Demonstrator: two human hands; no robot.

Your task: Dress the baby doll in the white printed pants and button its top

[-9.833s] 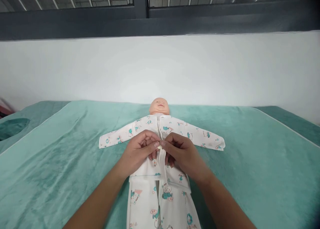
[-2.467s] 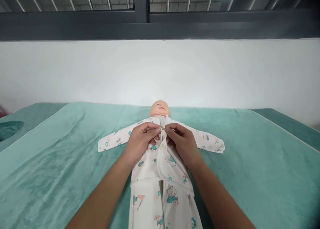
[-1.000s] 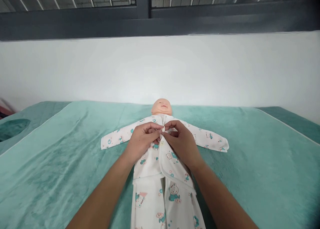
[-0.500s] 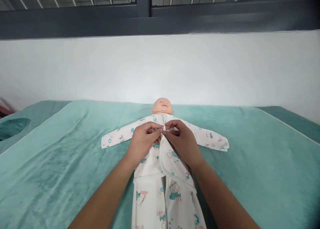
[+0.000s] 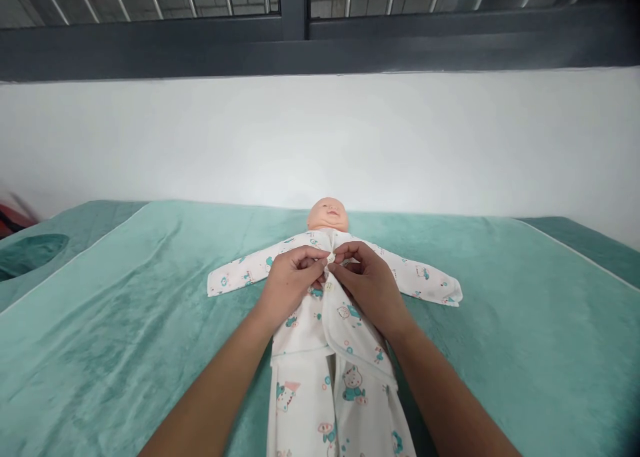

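Note:
A baby doll [image 5: 327, 214] lies on its back, head toward the wall, dressed in a white baby jacket [image 5: 300, 334] printed with small animals. The jacket's sleeves stretch out to both sides. At the chest, my left hand [image 5: 296, 277] pinches the front edge of the jacket between thumb and fingers. My right hand [image 5: 367, 280] pinches the opposite edge just beside it, fingertips almost meeting. A small pale button [image 5: 331, 258] shows between the fingertips. Below the hands the jacket front falls apart over white printed pants [image 5: 305, 404].
A green plush cover [image 5: 125, 337] spreads under the doll across the whole surface. Behind it rises a white wall [image 5: 320, 137] with a dark window frame [image 5: 150, 50] and metal bars. Something red and black [image 5: 13, 220] sits at the left edge.
The view has shifted slightly, so everything sits a little lower and to the right. Both hands stay at the jacket's chest; the button between the fingertips shows more clearly.

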